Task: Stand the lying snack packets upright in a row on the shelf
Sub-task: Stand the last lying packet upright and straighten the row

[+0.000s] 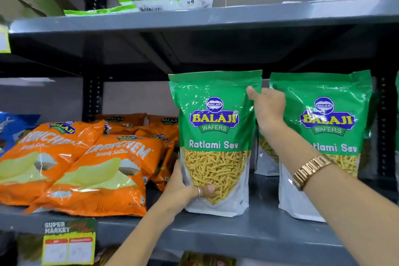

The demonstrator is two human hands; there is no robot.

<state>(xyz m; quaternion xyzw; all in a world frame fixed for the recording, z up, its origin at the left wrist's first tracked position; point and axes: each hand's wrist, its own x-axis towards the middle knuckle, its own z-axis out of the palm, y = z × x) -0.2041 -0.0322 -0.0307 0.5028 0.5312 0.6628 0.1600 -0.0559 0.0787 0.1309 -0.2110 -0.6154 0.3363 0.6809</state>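
Right hand [267, 108] with gold watch [311, 170] grips the top edge and left hand [185, 188] cups the base of a Ratlami Sev packet [216, 142] standing on the shelf [237, 235] beside an upright twin [328, 136]; placing step, next needs squaring and release.

Two green Ratlami Sev packets [216, 142] [328, 136] stand upright, side by side | grey shelf [248, 235] | a third packet [266, 157] partly hidden behind them
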